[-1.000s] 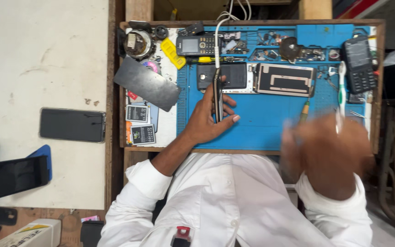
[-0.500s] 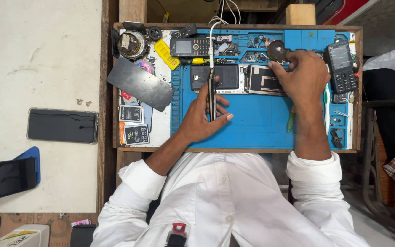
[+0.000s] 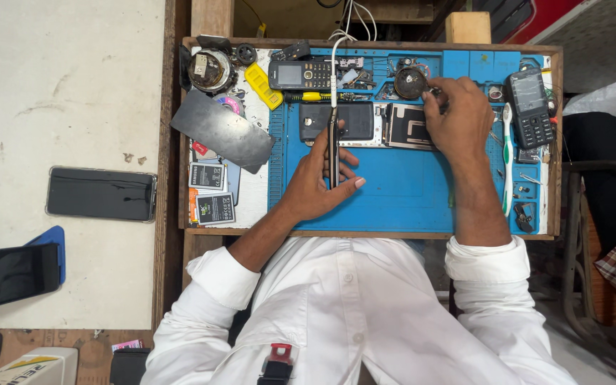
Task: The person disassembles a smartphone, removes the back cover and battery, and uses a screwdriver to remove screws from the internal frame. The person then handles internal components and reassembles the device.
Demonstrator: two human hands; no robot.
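Note:
My left hand (image 3: 315, 189) grips a slim dark phone (image 3: 334, 146) that stands on its long edge on the blue work mat (image 3: 408, 203). A white cable (image 3: 334, 64) runs into the phone's top end. My right hand (image 3: 458, 117) reaches to the back of the mat, its fingers bunched at the rim of a small round tin (image 3: 408, 82). Whether those fingers pinch anything is hidden. Between the hands lie a black phone back (image 3: 354, 121) and an opened phone body (image 3: 404, 127).
A dark keypad phone (image 3: 299, 73) and a yellow screwdriver (image 3: 315, 95) lie at the back. Another keypad phone (image 3: 529, 107) and a toothbrush (image 3: 507, 167) sit at the right. Left of the mat are a grey plate (image 3: 221, 130) and two batteries (image 3: 208, 176). A smartphone (image 3: 101, 194) rests on the white table.
My right hand rose from the near right to the round tin at the mat's back and stays there. My left hand has kept the phone on edge in the same spot.

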